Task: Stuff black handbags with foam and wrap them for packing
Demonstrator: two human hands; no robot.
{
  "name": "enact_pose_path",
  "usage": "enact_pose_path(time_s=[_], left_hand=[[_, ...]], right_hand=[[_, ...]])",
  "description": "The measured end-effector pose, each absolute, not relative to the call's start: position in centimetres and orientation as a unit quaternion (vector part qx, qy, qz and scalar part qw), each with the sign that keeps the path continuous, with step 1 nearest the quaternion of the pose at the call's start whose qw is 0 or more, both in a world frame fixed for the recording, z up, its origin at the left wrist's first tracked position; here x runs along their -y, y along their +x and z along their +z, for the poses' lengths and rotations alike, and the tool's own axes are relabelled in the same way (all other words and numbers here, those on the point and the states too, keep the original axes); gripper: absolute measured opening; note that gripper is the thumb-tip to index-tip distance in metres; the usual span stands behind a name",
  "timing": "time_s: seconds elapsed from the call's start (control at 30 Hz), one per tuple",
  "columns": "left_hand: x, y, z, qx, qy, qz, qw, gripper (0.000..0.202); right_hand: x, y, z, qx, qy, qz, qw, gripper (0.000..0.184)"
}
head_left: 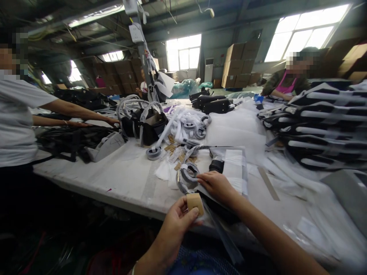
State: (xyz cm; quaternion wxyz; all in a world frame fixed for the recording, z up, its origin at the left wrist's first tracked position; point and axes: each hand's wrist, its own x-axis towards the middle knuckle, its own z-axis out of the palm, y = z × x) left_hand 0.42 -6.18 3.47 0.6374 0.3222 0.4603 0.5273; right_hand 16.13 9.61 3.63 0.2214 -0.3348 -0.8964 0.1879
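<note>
My left hand [181, 217] is closed on a small tan cardboard tag [195, 203], with the thumb across its face. Just beyond it, a grey coiled strap [188, 175] in clear wrapping lies on the table. My right hand [214, 185] reaches to the right side of this coil, its fingers bent together against the edge; the fingertips are partly hidden. Below my right forearm lies part of a black bag [219, 208], with a clear plastic strip [225, 238] hanging toward me. Behind my right hand is a plastic-covered white sheet [233, 172] beside a black roll-like piece [216, 164].
Loose tan tags [173, 149], white wrapping strips and grey coils [154, 153] are heaped mid-table [126, 179]. A black bag [147, 128] stands left of them. Black bags [323, 126] are stacked right, near white foam sheets [233, 130]. Co-workers stand left and far right.
</note>
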Motion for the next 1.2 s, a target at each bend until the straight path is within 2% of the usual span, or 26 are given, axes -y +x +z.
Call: enact_pose_path(time_s=[0.07, 0.17, 0.2, 0.23, 0.37, 0.43, 0.53, 0.7, 0.77, 0.87, 0.93, 1.07, 1.2], left_hand=[[5.5, 1.2, 3.5, -0.465, 0.393, 0.508, 0.609, 0.046], [4.7, -0.6, 2.9, -0.519, 0.542, 0.408, 0.520, 0.029], [4.4, -1.9, 2.7, -0.545, 0.574, 0.369, 0.488, 0.029], [4.1, -3.3, 2.4, -0.575, 0.571, 0.351, 0.469, 0.038], [1.5, -7.9, 1.6, -0.669, 0.427, 0.483, 0.370, 0.039], [-0.2, -8.1, 1.2, -0.667, 0.398, 0.499, 0.384, 0.052], [-2.3, -6.2, 0.6, -0.644, 0.380, 0.501, 0.437, 0.071], [-3.7, -1.7, 1.0, -0.575, 0.361, 0.568, 0.465, 0.077], [-4.0, -0.5, 1.7, -0.549, 0.354, 0.596, 0.466, 0.077], [-4.5, 1.1, 3.2, -0.524, 0.365, 0.618, 0.457, 0.072], [-4.9, 2.2, 4.3, -0.508, 0.378, 0.630, 0.449, 0.072], [-5.4, 4.3, 7.4, -0.498, 0.402, 0.632, 0.437, 0.071], [-6.0, 5.5, 11.8, -0.502, 0.417, 0.609, 0.451, 0.074]], right_hand=[[-9.3, 16.4, 3.4, 0.893, -0.334, 0.173, 0.247, 0.028], [-9.4, 18.0, 3.9, 0.861, -0.380, 0.130, 0.313, 0.027], [-9.4, 18.9, 3.9, 0.848, -0.403, 0.105, 0.326, 0.027], [-9.3, 19.9, 3.7, 0.836, -0.429, 0.079, 0.332, 0.028], [-8.6, 22.8, 1.2, 0.762, -0.542, 0.038, 0.353, 0.043], [-8.2, 23.5, -0.1, 0.703, -0.591, 0.081, 0.388, 0.055], [-7.7, 23.8, -0.9, 0.591, -0.644, 0.216, 0.435, 0.075], [-7.2, 24.6, -0.3, 0.392, -0.600, 0.473, 0.512, 0.104], [-7.1, 25.0, -0.1, 0.338, -0.536, 0.553, 0.541, 0.100], [-6.9, 25.5, 0.2, 0.327, -0.458, 0.626, 0.540, 0.069], [-6.8, 25.8, 0.4, 0.332, -0.444, 0.631, 0.542, 0.055], [-6.3, 26.4, 1.7, 0.338, -0.448, 0.589, 0.581, 0.053], [-5.0, 26.5, 3.7, 0.274, -0.371, 0.690, 0.558, 0.055]])
